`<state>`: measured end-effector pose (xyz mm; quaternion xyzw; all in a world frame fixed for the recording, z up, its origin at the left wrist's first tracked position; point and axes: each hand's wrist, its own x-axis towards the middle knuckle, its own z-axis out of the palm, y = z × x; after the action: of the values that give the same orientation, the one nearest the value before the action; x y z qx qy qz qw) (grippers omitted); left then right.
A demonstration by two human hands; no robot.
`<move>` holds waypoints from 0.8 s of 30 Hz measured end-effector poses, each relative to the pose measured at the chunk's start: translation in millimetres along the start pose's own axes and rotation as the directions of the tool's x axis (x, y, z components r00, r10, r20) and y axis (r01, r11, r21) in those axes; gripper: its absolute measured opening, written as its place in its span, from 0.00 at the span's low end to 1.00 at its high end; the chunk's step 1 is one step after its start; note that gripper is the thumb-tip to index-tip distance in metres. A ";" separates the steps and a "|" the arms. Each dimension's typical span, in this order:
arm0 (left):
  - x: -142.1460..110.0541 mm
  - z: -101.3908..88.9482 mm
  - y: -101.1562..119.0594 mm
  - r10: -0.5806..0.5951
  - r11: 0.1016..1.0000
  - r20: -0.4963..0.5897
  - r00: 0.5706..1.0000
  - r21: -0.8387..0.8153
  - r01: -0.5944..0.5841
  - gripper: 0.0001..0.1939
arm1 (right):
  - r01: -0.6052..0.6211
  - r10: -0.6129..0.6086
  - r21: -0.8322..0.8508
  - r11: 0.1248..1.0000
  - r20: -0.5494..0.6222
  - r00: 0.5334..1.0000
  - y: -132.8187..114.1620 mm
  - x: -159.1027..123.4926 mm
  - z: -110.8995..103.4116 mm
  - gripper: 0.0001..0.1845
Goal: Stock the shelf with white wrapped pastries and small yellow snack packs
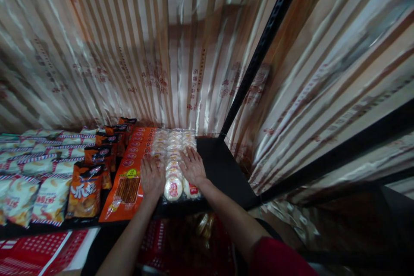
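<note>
Red sleeve (280,258) nearest camera. Left hand (152,177) and right hand (193,166) palm-down, fingers extended, unclenched, laid on wrapped white rounds (174,186). Rounds located on black shelf (223,172), directly beside 1 orange packet (133,161).

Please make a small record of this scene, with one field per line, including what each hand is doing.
Left hand: left hand, palm down, on or just over the left side of the wrapped white rounds
Right hand: right hand, palm down at their right side
Beside the rounds: orange flat pack, on the left
Farther left: orange bags, then white bags in rows
Support: black shelf, its bare part right of the rounds
Behind: pleated printed sheeting
Below: red perforated basket
</note>
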<state>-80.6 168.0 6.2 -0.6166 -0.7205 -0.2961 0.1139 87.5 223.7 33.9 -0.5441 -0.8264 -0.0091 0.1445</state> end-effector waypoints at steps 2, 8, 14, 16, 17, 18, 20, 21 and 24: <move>-0.2 -3.4 7.2 0.016 1.000 -0.023 1.000 0.012 -0.016 0.27 | 0.000 0.000 0.000 1.000 0.000 1.000 -0.4 0.2 0.8 0.26; -7.3 -2.2 29.6 0.172 0.984 0.068 0.983 0.040 -0.175 0.28 | 0.000 0.000 -0.006 1.000 -0.005 1.000 0.4 0.4 1.0 0.26; -12.9 0.5 35.9 0.171 0.983 0.121 0.978 0.041 -0.177 0.27 | -0.002 0.002 0.001 1.000 0.007 1.000 0.0 -0.5 -0.8 0.26; -12.2 -0.4 36.2 0.176 0.982 0.123 0.977 0.046 -0.183 0.26 | -0.007 0.007 -0.002 1.000 0.007 1.000 -0.3 -0.6 -0.7 0.26; -11.0 -0.9 36.5 0.178 0.982 0.125 0.976 0.046 -0.185 0.26 | -0.011 0.011 -0.002 1.000 0.008 1.000 -0.4 -0.7 -0.8 0.26; -9.2 -1.4 37.0 0.177 0.982 0.129 0.976 0.047 -0.184 0.26 | -0.014 0.014 -0.001 1.000 0.009 1.000 -0.5 -0.8 -1.1 0.26; -3.8 -2.0 38.6 0.163 0.984 0.138 0.977 0.050 -0.171 0.25 | -0.016 0.015 0.009 1.000 0.013 1.000 -0.7 -1.0 -2.2 0.26; -0.3 -2.0 39.7 0.158 0.985 0.143 0.977 0.053 -0.167 0.25 | -0.014 0.014 0.016 1.000 0.015 1.000 -0.7 -1.2 -3.0 0.26; 10.4 0.0 42.7 0.171 0.981 0.170 0.970 0.058 -0.183 0.25 | -0.012 0.012 0.020 1.000 0.029 1.000 -0.4 -1.3 -5.1 0.26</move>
<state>-42.0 179.3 24.0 -0.6961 -0.6800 -0.2061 0.1026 88.8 221.6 38.5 -0.5476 -0.8252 0.0081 0.1381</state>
